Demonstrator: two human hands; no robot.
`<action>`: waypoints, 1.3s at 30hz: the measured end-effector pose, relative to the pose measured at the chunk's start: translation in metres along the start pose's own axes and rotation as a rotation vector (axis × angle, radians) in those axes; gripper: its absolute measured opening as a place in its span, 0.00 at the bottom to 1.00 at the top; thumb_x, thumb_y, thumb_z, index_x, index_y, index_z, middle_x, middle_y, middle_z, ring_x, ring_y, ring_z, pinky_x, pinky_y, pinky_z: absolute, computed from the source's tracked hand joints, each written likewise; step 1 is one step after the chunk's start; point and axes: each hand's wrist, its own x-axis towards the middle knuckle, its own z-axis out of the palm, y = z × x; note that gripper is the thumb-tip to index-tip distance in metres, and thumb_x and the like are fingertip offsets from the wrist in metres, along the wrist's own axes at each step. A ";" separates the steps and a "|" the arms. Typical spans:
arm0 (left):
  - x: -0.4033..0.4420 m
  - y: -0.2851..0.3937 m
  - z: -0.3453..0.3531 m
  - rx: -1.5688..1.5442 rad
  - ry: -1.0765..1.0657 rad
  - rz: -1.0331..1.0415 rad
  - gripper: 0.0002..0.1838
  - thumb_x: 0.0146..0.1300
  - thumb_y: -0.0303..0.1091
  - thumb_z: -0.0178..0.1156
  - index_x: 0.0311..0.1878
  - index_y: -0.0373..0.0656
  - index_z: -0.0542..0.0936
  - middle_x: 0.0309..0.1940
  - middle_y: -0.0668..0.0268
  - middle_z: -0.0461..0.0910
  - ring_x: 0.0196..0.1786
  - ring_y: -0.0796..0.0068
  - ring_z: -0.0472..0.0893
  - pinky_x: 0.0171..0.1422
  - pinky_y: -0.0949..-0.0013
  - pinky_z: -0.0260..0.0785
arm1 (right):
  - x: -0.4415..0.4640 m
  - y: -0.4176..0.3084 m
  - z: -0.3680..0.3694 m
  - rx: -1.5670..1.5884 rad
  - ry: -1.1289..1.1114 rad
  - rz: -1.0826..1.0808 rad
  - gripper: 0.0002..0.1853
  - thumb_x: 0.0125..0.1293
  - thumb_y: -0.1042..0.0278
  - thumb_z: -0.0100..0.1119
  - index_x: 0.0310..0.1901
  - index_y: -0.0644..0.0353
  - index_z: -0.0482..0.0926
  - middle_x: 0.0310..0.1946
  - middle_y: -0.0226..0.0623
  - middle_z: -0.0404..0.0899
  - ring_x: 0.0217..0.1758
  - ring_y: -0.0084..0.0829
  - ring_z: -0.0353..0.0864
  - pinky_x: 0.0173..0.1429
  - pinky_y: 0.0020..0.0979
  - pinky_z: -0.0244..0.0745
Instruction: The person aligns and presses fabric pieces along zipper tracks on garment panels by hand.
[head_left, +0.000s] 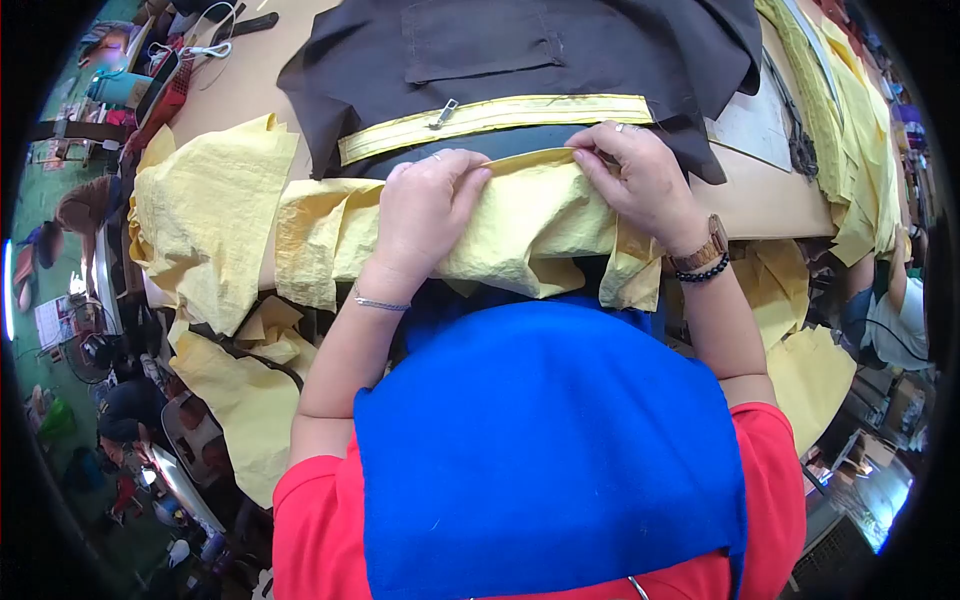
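Observation:
A piece of yellow fabric [530,215] hangs over the table's near edge, its upper edge stretched between my two hands. My left hand [425,205] pinches that edge at the left, thumb against fingers. My right hand [640,180] pinches the same edge further right. Just beyond lies a dark brown fabric piece [580,60] with a stitched square patch. Across its near side runs a yellow strip with a zipper [540,113], its metal zipper pull [443,114] toward the left end.
More yellow fabric [215,205] drapes over the table's left side, and a stack of yellow pieces [855,140] lies at the right. Dark scissors [800,150] rest near that stack. A white cable [215,45] lies at the back left. Other people are at the far right and left.

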 end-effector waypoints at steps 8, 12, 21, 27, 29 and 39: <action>0.017 -0.001 -0.008 -0.078 0.079 -0.112 0.12 0.72 0.37 0.65 0.48 0.39 0.88 0.40 0.56 0.89 0.39 0.63 0.88 0.46 0.66 0.77 | 0.016 -0.008 0.012 0.040 0.104 0.046 0.09 0.70 0.63 0.67 0.40 0.59 0.88 0.32 0.40 0.84 0.35 0.42 0.84 0.42 0.38 0.79; 0.029 -0.009 -0.004 0.123 0.136 -0.050 0.14 0.71 0.43 0.66 0.44 0.42 0.89 0.39 0.59 0.89 0.39 0.59 0.87 0.45 0.61 0.77 | 0.029 -0.007 0.018 -0.013 0.135 0.104 0.09 0.68 0.62 0.68 0.39 0.58 0.88 0.31 0.39 0.84 0.36 0.41 0.85 0.41 0.38 0.79; 0.032 -0.017 0.004 0.192 0.110 -0.108 0.13 0.69 0.44 0.67 0.41 0.43 0.89 0.37 0.61 0.88 0.40 0.58 0.87 0.46 0.60 0.77 | 0.037 0.005 0.031 -0.105 0.105 0.119 0.11 0.69 0.60 0.67 0.36 0.59 0.88 0.31 0.39 0.85 0.37 0.43 0.85 0.43 0.41 0.80; 0.035 -0.016 0.003 0.163 0.102 -0.124 0.14 0.69 0.44 0.68 0.41 0.43 0.90 0.37 0.61 0.89 0.39 0.59 0.87 0.45 0.61 0.77 | 0.038 0.007 0.029 -0.063 0.066 0.172 0.11 0.68 0.60 0.68 0.39 0.59 0.89 0.33 0.40 0.87 0.39 0.43 0.86 0.45 0.40 0.80; 0.035 -0.016 0.003 0.149 0.102 -0.137 0.14 0.69 0.45 0.68 0.41 0.43 0.90 0.37 0.61 0.89 0.39 0.60 0.87 0.45 0.61 0.77 | 0.038 0.008 0.029 -0.040 0.054 0.200 0.11 0.68 0.60 0.68 0.40 0.58 0.90 0.34 0.40 0.87 0.39 0.42 0.86 0.45 0.39 0.81; 0.038 -0.014 0.003 0.150 0.092 -0.185 0.15 0.68 0.46 0.68 0.39 0.44 0.89 0.36 0.62 0.88 0.39 0.60 0.87 0.45 0.61 0.77 | 0.041 0.006 0.025 -0.038 0.020 0.249 0.10 0.67 0.60 0.68 0.39 0.58 0.90 0.32 0.39 0.87 0.38 0.41 0.87 0.45 0.39 0.80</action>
